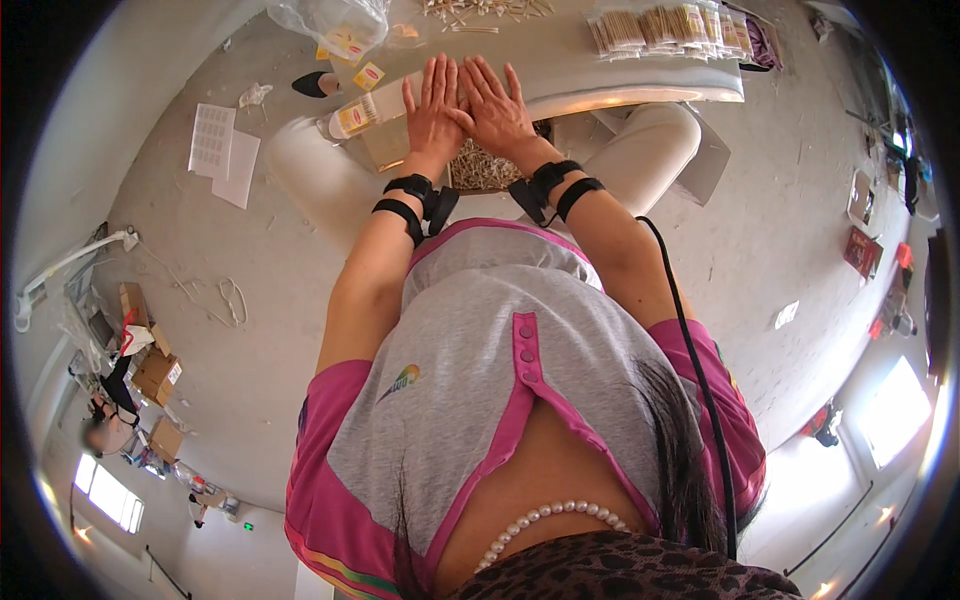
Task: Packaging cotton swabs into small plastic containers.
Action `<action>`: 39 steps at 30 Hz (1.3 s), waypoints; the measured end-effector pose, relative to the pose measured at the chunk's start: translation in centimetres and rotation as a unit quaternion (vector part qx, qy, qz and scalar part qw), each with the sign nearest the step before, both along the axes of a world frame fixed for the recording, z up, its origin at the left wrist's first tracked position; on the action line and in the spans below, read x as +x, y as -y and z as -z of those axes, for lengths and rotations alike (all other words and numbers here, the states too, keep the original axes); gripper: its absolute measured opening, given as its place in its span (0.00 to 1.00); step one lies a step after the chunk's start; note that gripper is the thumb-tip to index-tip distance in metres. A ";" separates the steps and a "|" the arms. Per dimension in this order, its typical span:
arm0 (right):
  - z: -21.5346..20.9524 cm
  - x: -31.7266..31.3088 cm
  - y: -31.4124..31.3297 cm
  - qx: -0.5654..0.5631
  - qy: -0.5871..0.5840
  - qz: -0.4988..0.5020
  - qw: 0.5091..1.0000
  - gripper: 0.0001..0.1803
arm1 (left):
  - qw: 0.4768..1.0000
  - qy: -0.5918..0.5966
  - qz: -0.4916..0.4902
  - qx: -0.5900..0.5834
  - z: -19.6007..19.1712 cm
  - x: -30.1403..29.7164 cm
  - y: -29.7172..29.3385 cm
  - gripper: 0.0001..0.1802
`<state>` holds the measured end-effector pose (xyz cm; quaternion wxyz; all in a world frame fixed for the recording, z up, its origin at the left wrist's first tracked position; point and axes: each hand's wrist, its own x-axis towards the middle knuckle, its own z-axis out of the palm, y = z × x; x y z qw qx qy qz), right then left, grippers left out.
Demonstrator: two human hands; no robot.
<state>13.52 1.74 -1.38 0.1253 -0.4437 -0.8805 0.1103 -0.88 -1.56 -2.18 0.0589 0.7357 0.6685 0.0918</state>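
1. Where the forearms rise from the lower edge, each wrist carries black straps with a small black unit; a black cable runs down from the right wrist over the grey and pink shirt.
2. Just beyond the wrists, under the tabletop's near edge, sits a box of pale wooden sticks [483, 168], partly hidden by both hands.
3. Left hand [433, 103]: palm down, fingers [437, 72] straight and close together, flat on the tabletop [640, 85]. It grips nothing.
4. Right hand [495, 105]: also palm down, fingers spread slightly, flat on the tabletop, gripping nothing. Thumb sides of the two hands overlap at the middle.
5. Whether anything lies beneath the palms cannot be told.
6. Just left of the left hand: a yellow and red labelled packet [355, 116] lying at the tabletop's edge, a smaller label [368, 75] near it.
7. Farther out, left: a crumpled clear plastic bag [335, 25].
8. Beyond the fingertips: loose sticks scattered [480, 10] on the tabletop, well apart from the hands.
9. Far right: a row of bundled sticks in clear packets [665, 28].
10. On the floor, left: white sheets of paper [222, 152]; cardboard boxes [155, 375] farther off.
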 end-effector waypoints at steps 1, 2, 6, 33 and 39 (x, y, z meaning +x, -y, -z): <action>0.0 0.0 0.0 -0.001 0.003 -0.001 1.000 0.42 | 1.000 0.006 -0.002 0.000 0.1 -0.1 0.0 0.39; 0.0 0.0 0.0 -0.002 0.004 0.000 1.000 0.42 | 1.000 0.006 -0.002 0.000 0.1 0.0 0.0 0.39; 0.0 -0.1 0.3 -0.018 -0.011 0.008 1.000 0.42 | 1.000 0.009 -0.014 -0.005 0.3 0.1 0.1 0.39; 0.3 -3.7 1.6 -0.005 0.073 0.058 0.996 0.45 | 0.984 0.048 -0.173 0.021 -4.4 -8.4 8.3 0.40; 0.1 -7.6 2.0 -0.004 0.042 0.017 0.999 0.45 | 0.979 0.049 -0.198 0.019 -4.6 -8.5 9.2 0.40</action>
